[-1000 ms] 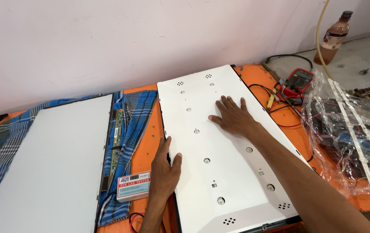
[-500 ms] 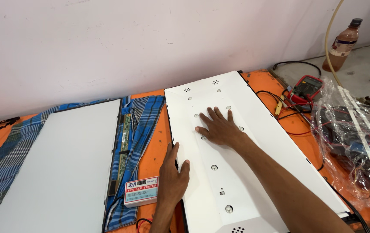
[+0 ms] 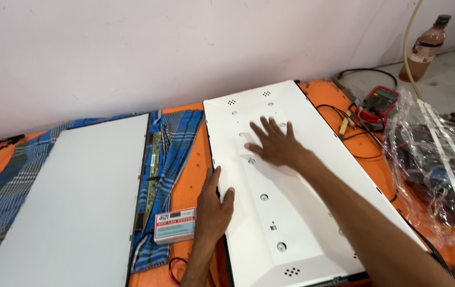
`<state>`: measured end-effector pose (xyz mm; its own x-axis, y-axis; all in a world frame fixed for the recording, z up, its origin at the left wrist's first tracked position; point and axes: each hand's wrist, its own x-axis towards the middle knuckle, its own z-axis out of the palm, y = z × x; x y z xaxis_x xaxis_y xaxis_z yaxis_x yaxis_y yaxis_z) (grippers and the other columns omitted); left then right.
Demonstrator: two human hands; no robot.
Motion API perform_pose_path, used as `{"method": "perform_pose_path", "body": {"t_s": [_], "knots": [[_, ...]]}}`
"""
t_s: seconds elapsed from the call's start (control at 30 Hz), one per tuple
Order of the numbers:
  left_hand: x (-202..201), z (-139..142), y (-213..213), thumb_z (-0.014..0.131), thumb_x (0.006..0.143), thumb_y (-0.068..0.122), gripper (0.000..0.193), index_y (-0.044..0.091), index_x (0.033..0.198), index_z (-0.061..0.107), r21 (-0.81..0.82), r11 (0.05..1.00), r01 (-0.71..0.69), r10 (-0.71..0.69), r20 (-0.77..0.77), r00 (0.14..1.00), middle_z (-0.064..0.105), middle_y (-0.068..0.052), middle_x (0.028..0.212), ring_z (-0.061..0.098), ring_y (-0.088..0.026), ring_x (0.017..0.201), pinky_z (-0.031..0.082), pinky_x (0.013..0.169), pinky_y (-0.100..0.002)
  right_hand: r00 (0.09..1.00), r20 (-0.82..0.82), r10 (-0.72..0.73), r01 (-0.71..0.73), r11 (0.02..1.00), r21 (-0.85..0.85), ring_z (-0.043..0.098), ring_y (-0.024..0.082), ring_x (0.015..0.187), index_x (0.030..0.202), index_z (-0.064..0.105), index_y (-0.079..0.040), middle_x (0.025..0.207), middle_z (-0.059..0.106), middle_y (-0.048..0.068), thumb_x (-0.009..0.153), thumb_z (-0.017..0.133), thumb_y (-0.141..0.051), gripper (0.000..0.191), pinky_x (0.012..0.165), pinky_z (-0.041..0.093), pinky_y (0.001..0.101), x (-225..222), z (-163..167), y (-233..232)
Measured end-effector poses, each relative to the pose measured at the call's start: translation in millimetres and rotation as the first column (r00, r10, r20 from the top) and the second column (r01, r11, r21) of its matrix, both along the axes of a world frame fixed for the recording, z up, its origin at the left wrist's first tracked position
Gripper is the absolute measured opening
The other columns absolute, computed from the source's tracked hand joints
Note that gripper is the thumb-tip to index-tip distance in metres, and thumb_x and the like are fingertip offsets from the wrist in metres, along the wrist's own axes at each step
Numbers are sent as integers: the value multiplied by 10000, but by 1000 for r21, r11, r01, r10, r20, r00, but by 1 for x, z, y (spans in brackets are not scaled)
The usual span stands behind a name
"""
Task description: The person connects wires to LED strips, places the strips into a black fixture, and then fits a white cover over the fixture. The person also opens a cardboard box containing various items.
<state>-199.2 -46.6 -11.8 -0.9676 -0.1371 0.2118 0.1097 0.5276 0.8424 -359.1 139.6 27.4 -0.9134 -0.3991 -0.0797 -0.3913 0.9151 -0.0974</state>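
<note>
Left hand (image 3: 212,210), thumb perhaps under panel (image 3: 312,175)

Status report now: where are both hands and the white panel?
Right hand flat, fingers spread, on the white panel. Left hand open at its left edge. Small tester box beside left hand, apart.

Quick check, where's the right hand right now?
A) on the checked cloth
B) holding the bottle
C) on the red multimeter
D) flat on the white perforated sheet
D: the right hand lies palm down, fingers spread, on the white perforated sheet, apart from the multimeter and the bottle; the left hand rests at the sheet's left edge.
</note>
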Motion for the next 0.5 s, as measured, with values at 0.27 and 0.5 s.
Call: {"method": "perform_pose_path", "body": {"t_s": [0.27,0.5], "knots": [[0,3,0,612,945,224,672,-38,1508,353,-37,999,-22,21,-31,999,281,-284,1617,263,-392,1520,246,1221,-471,862,-502,70,-292,878,-379,275,358,1532,1602,271,-133,1650,302,181,957,595,-519,819,1213,208,607,115,86,64],[6,17,-1,613,936,200,662,-38,1503,367,17,998,-59,60,-72,996,308,-276,1605,285,-383,1514,328,1195,-469,632,-703,-326,-318,718,-619,738,252,1139,1101,736,-70,1159,755,91,932,712,-2,184,1077,583,432,260,46,90]]}}
